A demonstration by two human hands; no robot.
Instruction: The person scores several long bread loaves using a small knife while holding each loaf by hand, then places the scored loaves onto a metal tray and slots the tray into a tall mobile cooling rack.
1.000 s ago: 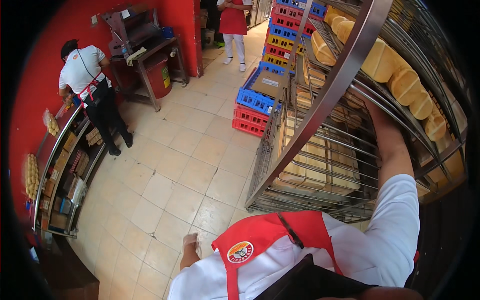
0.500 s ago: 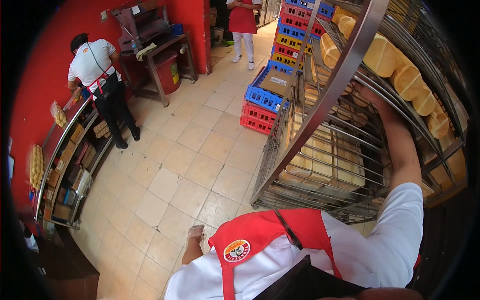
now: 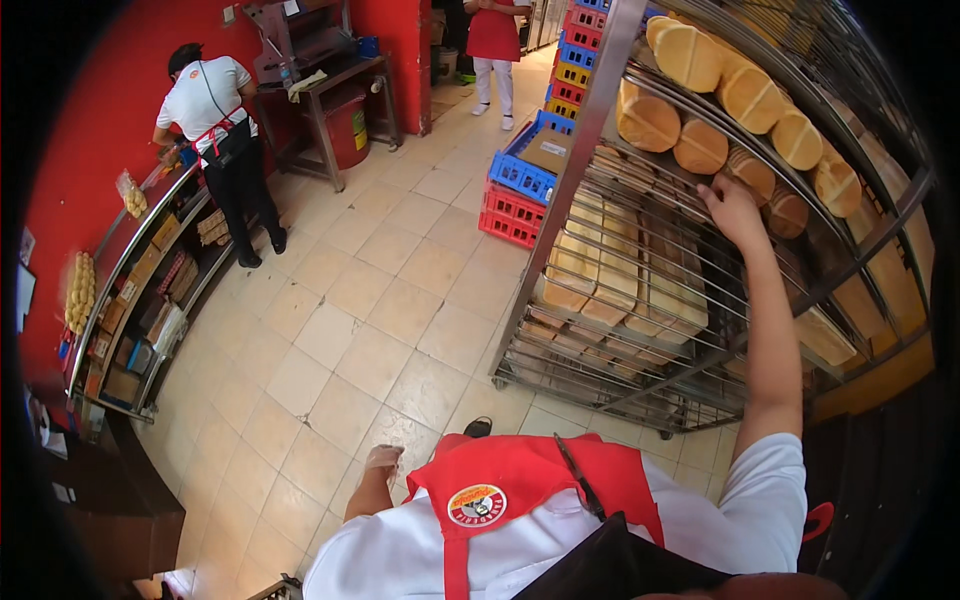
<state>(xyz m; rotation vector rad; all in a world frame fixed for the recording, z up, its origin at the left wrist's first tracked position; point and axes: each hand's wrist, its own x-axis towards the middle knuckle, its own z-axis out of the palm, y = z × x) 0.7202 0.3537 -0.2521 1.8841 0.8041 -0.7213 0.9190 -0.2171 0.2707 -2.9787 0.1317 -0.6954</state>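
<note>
My right hand reaches into a tall metal rack on the right. Its bent fingers are apart, just below a row of round-ended loaves on a shelf; whether the fingertips touch bread or wire is unclear. Above that row sit more golden loaves. Below my hand, long pale loaves lie behind the wire bars. My left hand, in what looks like a clear plastic glove, hangs low by my side with loosely spread fingers and nothing visible in it.
Blue and red crates stand on the tiled floor beyond the rack, a cardboard box in the top one. A co-worker bends over a curved counter at the left. Another person stands in the far doorway near a machine table.
My right hand has drawn back from deeper in the rack and is now fully visible beside the loaves. My view has shifted, and more of the lower loaf row shows.
</note>
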